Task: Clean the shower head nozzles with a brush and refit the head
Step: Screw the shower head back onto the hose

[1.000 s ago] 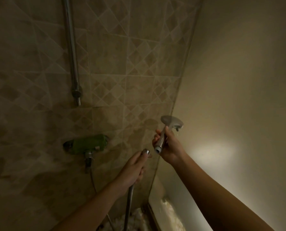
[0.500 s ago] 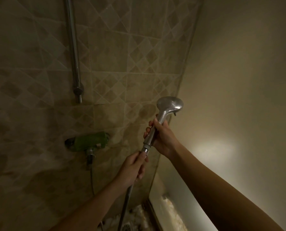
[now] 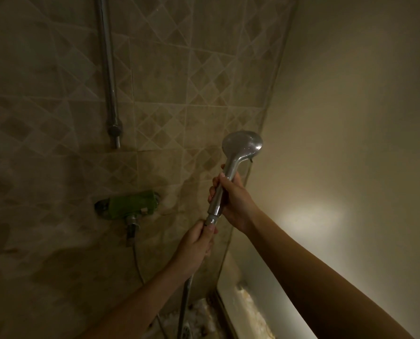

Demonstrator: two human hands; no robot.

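Shower corner, dim light, seen over the person's arms.

1. Head [image 3: 242,144]: chrome, round, on a straight handle. It is held upright and a little tilted, in the air in front of the corner where the tiled wall [image 3: 57,118] meets the plain wall [image 3: 351,94]. Its smooth back faces the room and a few drops sit on it.
2. Right hand [image 3: 233,199]: wrapped round the middle of the handle, fingers curled behind it and thumb across the front. A firm, full grip.
3. Nut [image 3: 211,220]: chrome collar at the top of the hose, touching the bottom end of the handle. Whether it is screwed home I cannot tell.
4. Left hand [image 3: 195,243]: just below the right, closed round the hose end, with thumb and fingertips pinching up at the nut.
5. Hose [image 3: 185,304]: metal, hanging straight down from the left hand to the bottom edge.
6. Rail [image 3: 108,69]: chrome bar fixed upright on the tiled wall, upper left, well apart from the head.
7. Mixer [image 3: 130,203]: green-wrapped body on the tiled wall, left of the hands, with a thin line dropping from its outlet.
8. Light patch [image 3: 311,216]: soft glow on the plain wall, right of the right wrist.
9. Drain [image 3: 187,330]: partly seen on the floor, among pale clumps too dim to name.
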